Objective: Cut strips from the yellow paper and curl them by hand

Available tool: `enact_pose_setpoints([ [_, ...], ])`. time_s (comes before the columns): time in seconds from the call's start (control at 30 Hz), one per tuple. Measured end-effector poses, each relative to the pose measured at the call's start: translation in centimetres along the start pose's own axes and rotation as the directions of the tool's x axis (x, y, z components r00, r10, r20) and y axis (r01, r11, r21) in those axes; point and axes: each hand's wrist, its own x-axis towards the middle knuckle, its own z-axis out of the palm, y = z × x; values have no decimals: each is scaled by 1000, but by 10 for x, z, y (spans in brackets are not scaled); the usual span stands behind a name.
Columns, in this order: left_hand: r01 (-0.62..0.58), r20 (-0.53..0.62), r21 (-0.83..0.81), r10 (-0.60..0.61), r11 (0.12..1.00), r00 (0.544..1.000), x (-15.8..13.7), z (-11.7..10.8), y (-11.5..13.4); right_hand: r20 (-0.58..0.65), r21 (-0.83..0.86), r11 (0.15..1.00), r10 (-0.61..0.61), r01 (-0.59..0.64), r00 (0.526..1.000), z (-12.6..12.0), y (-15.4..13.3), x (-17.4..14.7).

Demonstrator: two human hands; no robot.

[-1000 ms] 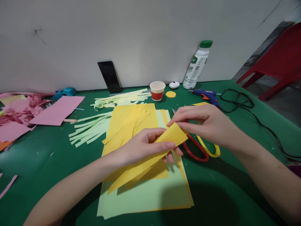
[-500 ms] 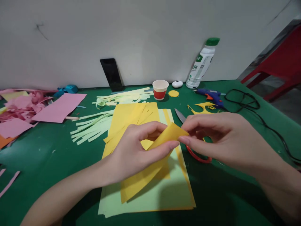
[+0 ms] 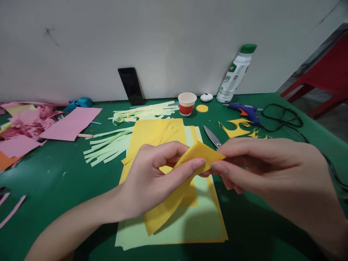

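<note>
A folded strip of yellow paper (image 3: 174, 203) is held above the stack of green and yellow sheets (image 3: 206, 224). My left hand (image 3: 160, 177) is closed around its upper part, with the thumb lying along the front face. The fingertips of my right hand (image 3: 261, 170) pinch at the strip's right corner; the exact contact there is partly hidden. Behind my right hand lie scissors (image 3: 212, 137), blades showing and handles mostly covered. Fringed green paper (image 3: 111, 148) lies left of the stack.
On the green table (image 3: 67, 181) stand a red-and-white paper cup (image 3: 187, 105) and a leaning bottle (image 3: 234, 78). A blue glue gun (image 3: 246, 110) with a black cord lies at right. Pink paper (image 3: 72, 125) covers the left side. A phone (image 3: 131, 86) leans on the wall.
My right hand has shifted right and slightly down along the corner of the yellow paper, uncovering more of the cut yellow scraps. My left hand keeps its grip on the strip.
</note>
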Motion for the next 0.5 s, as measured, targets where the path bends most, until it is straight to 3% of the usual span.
enact_pose_setpoints([
  [0.3,14,3,5,-14,1000,1000,-1,0,0,49,89,994,65,-69,997,1,1,0],
  [0.5,-7,-21,6,7,1000,1000,-1,0,0,45,57,998,29,-32,999,-1,0,0],
])
